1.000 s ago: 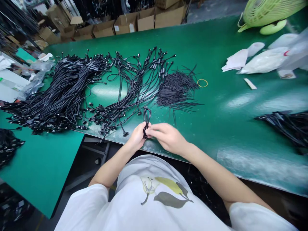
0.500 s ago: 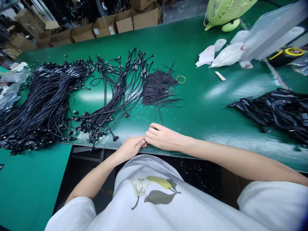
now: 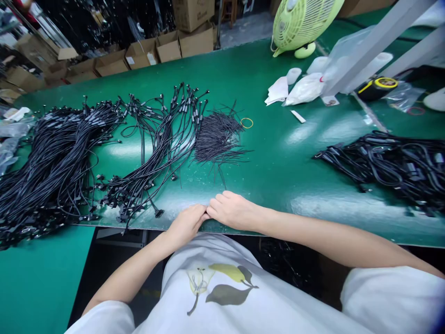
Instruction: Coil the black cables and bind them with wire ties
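Note:
My left hand [image 3: 187, 223] and my right hand [image 3: 233, 211] meet at the front edge of the green table [image 3: 278, 176]. Both have their fingers curled and pressed together, fingertips touching. Whatever is between them, if anything, is hidden. Just beyond lies a pile of thin black ties [image 3: 218, 137], a few strays pointing toward my right hand. To the left of it is a loose bunch of black cables [image 3: 163, 150] with connectors at both ends. One connector [image 3: 159, 213] lies near my left hand.
A big heap of black cables [image 3: 66, 153] fills the left. Coiled cables [image 3: 392, 167] lie at right. Behind are a yellow rubber band [image 3: 246, 123], a white bag [image 3: 306, 89], a tape measure [image 3: 377, 88], a green fan [image 3: 302, 23] and a grey post [image 3: 377, 46]. Cardboard boxes [image 3: 141, 53] line the far edge.
The view has shifted, so the table things appear further left and lower. My hands stay together at the edge; the gap in my right hand's curled fingers no longer shows.

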Motion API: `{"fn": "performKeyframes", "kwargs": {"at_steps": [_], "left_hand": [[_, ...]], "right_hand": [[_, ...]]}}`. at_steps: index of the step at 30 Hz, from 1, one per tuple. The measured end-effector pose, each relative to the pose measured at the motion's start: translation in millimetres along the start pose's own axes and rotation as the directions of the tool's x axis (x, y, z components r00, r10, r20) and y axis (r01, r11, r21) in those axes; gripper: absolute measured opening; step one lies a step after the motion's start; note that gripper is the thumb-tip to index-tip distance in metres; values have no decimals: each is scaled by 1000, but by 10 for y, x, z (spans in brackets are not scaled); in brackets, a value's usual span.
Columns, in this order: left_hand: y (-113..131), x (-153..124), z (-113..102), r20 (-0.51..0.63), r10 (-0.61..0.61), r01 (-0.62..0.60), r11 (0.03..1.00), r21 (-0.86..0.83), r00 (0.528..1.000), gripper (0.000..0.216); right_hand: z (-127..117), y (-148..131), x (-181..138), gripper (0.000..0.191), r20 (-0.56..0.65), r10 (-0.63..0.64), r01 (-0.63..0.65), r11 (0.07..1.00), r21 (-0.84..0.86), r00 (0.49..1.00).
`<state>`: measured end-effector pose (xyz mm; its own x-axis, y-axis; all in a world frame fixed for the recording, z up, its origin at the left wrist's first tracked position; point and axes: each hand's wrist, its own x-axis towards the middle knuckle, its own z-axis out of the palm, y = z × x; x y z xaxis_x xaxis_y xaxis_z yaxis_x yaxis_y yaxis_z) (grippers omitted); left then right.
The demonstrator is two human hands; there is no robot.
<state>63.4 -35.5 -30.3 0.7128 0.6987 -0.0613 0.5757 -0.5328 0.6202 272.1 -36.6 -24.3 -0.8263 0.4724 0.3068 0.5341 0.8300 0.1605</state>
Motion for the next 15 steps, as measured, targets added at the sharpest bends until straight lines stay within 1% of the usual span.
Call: {"fn": "performKeyframes", "kwargs": {"at_steps": [2, 3, 5, 7, 10, 13, 15], "left_hand": [[9, 30, 38, -17, 11, -9, 995, 103, 1000, 29], [19, 43, 60, -18, 5, -3, 992, 129, 1000, 27], [46, 52, 99, -12, -41, 42, 993, 111, 999, 22], [74, 39, 104, 24, -94, 93, 996, 16, 995, 20], [105, -4, 20, 159, -104, 134, 972, -193, 982, 21], [118, -35, -76, 255, -62, 159, 911, -380, 965, 25], [113, -42, -71, 264, -60, 186, 855, -483, 963, 30]], "right_hand": [[7, 19, 35, 19, -14, 7, -7, 999, -39, 1000], [2, 32, 53, 19, -22, 11, -12, 999, -50, 1000], [-31, 56, 77, 20, -46, 4, -6, 999, -43, 999], [-91, 67, 76, 22, -89, -19, 18, 1000, -11, 996], [-171, 50, 36, 23, -129, -67, 70, 997, 21, 989], [-170, 30, 10, 25, -75, -104, 107, 993, 40, 992], [-174, 50, 28, 25, 13, -86, 84, 991, 103, 996]]}}
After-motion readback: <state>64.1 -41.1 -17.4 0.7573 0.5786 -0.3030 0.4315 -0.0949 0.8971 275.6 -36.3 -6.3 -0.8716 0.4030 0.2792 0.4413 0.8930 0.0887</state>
